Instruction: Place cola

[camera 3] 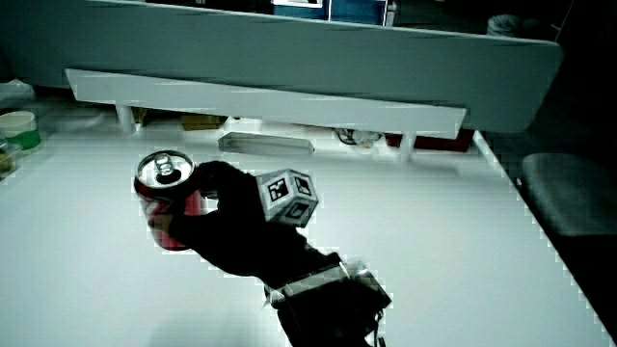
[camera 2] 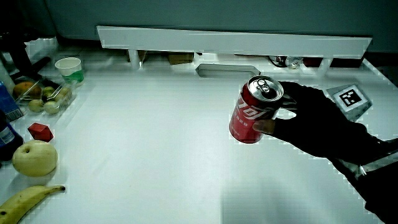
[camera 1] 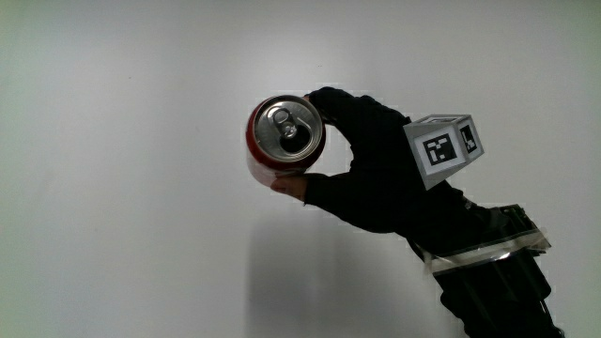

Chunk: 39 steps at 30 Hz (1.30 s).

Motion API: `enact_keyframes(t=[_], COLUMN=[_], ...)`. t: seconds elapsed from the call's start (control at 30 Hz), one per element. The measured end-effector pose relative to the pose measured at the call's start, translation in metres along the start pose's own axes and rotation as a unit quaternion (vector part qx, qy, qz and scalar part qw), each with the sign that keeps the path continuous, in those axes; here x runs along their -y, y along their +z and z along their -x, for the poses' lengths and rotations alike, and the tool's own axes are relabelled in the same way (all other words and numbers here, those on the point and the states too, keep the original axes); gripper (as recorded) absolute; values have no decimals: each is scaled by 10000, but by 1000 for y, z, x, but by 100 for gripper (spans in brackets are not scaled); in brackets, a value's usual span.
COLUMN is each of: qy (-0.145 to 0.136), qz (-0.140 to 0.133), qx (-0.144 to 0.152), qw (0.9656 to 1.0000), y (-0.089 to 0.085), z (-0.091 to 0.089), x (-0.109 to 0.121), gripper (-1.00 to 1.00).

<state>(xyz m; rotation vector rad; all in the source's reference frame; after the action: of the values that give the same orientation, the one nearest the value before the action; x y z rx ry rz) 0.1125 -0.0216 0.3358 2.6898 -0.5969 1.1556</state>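
A red cola can (camera 1: 285, 138) with a silver lid is held tilted in the black-gloved hand (camera 1: 362, 174), fingers and thumb wrapped round its side. In both side views the can (camera 2: 254, 112) (camera 3: 162, 210) is over the middle of the white table (camera 1: 113, 188). Its base seems slightly off the surface, though I cannot tell for sure. The hand (camera 2: 317, 121) (camera 3: 231, 231) reaches in from the person's edge. The patterned cube (camera 1: 444, 148) sits on its back. The glove hides part of the can's side.
At one table edge in a side view lie a banana (camera 2: 28, 199), an apple (camera 2: 34, 157), a small red cube (camera 2: 40, 131), a clear box of fruit (camera 2: 43, 96) and a paper cup (camera 2: 68, 67). A low partition (camera 2: 230, 40) runs along the table.
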Motion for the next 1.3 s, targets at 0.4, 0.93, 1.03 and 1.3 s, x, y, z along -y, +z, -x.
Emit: enact_keyframes(t=[0.4, 0.93, 1.03, 1.3], qy=[320, 200, 171, 142], qz=[611, 896, 966, 1116], qx=[-469, -359, -359, -371], qw=[9965, 9951, 9945, 9930], y=[-37, -93, -104, -125], z=[17, 12, 9, 6], x=[1, 10, 12, 19], gripper=[0, 0, 0, 0])
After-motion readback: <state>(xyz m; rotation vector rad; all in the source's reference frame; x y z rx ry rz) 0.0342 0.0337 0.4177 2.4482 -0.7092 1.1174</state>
